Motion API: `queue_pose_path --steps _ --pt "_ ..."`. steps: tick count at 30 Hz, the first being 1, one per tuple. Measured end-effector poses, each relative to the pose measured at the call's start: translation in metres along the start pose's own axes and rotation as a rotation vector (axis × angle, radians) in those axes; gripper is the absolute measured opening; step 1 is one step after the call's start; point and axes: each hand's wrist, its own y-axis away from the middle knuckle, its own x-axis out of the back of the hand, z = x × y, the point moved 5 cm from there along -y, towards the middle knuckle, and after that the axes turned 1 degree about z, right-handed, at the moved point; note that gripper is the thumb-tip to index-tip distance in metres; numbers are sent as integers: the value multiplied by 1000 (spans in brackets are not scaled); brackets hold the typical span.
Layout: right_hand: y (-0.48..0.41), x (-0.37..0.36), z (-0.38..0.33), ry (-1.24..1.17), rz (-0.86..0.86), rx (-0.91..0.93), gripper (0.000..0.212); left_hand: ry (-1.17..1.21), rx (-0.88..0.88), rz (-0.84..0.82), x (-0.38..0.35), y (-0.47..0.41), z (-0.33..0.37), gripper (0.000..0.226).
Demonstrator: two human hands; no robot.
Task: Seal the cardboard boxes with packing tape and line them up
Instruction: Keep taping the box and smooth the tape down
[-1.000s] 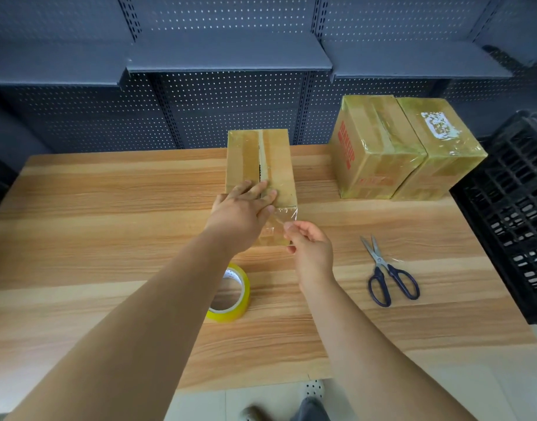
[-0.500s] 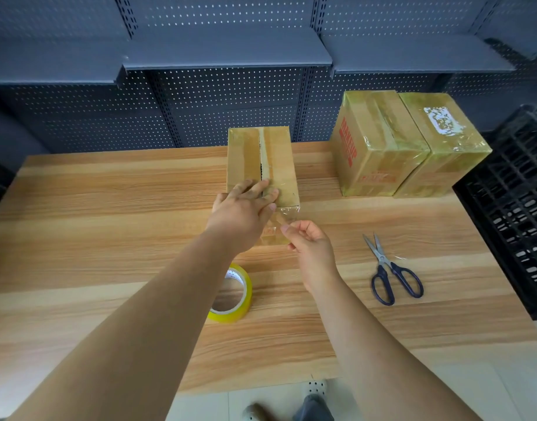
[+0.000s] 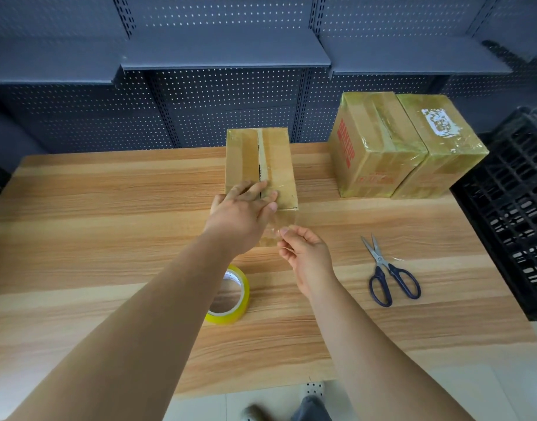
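**Cardboard box [image 3: 273, 165] half sealed, tape end in hand**

My left hand [image 3: 243, 211] lay spread and flat, fingers straight, pressing the tape onto the near end of the box's top seam. My right hand [image 3: 303, 250] was curled, thumb and fingertips pinching the loose end of the clear tape strip [image 3: 281, 223] just below the box's front edge. I judged this box's sealing under way. Next, the strip needed pulling taut and smoothing down the front face. The box stood toward the back of the desk [image 3: 109, 238], with the tape roll [image 3: 234, 296] near me, the scissors [image 3: 388, 271] to the right and two sealed boxes [image 3: 379, 147] beyond them.
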Motion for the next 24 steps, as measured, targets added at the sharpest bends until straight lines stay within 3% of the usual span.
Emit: queue_pose_path --steps 5,13,18,21,24 --pt "-7 0 0 23 33 20 17 -95 -30 91 -7 0 -3 54" --pt "-19 0 1 47 51 84 12 -197 -189 410 -15 0 -7 52" --pt "-12 57 35 310 348 -115 10 -196 -240 485 -22 2 -9 66" --pt "6 58 17 436 278 84 14 -212 -235 487 -23 1 -12 68" --pt "12 20 -46 876 79 568 41 -250 -241 453 -26 2 -12 74"
